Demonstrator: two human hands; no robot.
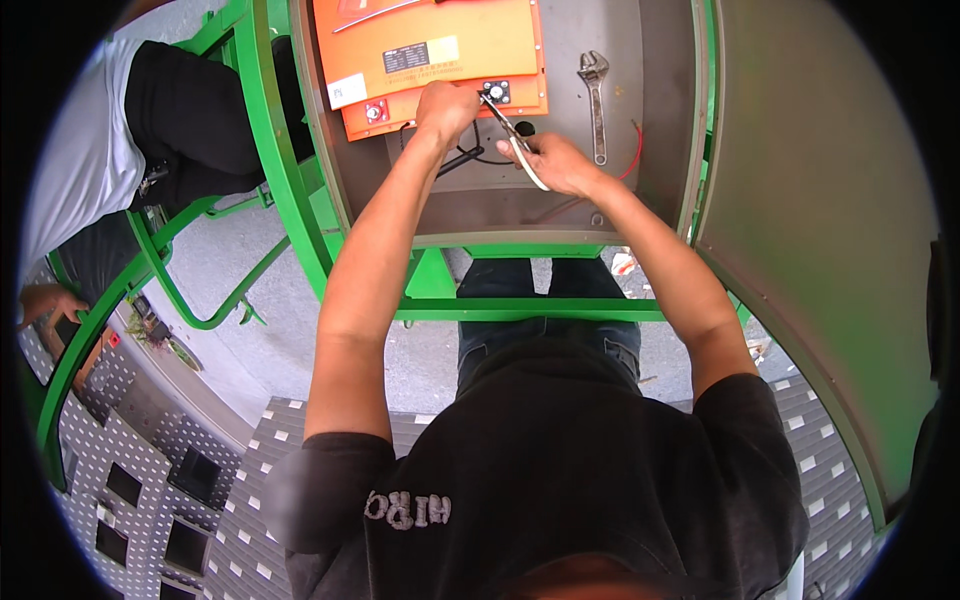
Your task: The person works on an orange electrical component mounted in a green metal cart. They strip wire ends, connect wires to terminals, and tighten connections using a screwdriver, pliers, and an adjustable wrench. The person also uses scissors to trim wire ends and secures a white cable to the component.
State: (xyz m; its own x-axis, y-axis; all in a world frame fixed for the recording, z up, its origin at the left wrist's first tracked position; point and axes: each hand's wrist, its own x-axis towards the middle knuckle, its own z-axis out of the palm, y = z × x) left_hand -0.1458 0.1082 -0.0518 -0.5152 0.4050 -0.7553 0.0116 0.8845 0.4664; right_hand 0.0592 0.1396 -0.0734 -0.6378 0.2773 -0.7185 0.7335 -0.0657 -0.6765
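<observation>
The right hand (pixel 562 165) grips the white handles of the steel pliers (pixel 512 135), whose tip meets the black terminal (pixel 496 92) on the flat orange battery box (pixel 430 60). The left hand (pixel 445 105), closed, rests on the box at nine o'clock from that terminal. A grey adjustable wrench (pixel 596 100) lies at three o'clock.

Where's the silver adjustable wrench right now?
In the head view, the silver adjustable wrench lies on the grey metal tray, just right of the orange box and beyond the right hand holding pliers.
</observation>
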